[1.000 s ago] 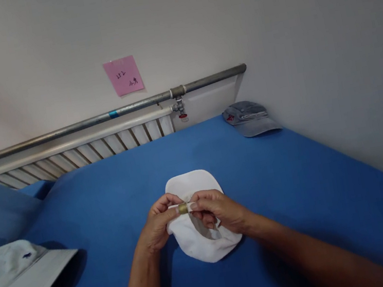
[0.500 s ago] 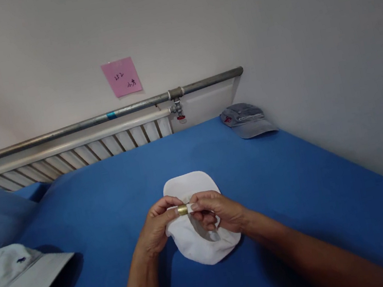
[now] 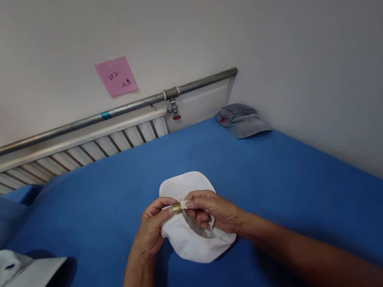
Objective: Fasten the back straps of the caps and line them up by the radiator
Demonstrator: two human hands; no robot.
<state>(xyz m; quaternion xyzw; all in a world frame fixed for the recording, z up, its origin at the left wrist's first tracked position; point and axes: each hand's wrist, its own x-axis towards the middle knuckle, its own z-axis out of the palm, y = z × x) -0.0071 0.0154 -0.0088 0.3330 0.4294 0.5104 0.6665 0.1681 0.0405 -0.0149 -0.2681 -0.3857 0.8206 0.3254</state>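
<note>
A white cap [image 3: 198,248] rests on the blue surface with its brim pointing away from me and its inside partly visible. Its back strap runs through a brass-coloured buckle [image 3: 177,208]. My left hand [image 3: 151,230] pinches the strap at the buckle's left side, thumb on top. The thumb and forefinger of my right hand [image 3: 214,211] grip the white strap end [image 3: 183,205] just right of the buckle; its other fingers curl over the cap's opening. Part of the cap lies hidden under both hands.
A grey cap [image 3: 242,119] sits at the far right corner by the wall. At the left edge is a pale cap [image 3: 12,284] with a small dark logo. Behind the blue surface [image 3: 110,187] stand a radiator [image 3: 82,153] and a metal pipe [image 3: 133,106]. A pink note [image 3: 116,76] hangs above.
The whole view has shifted slightly, so things appear a little further left. Slightly more of the white strap shows between the buckle and my right fingertips. Both hands keep their grip.
</note>
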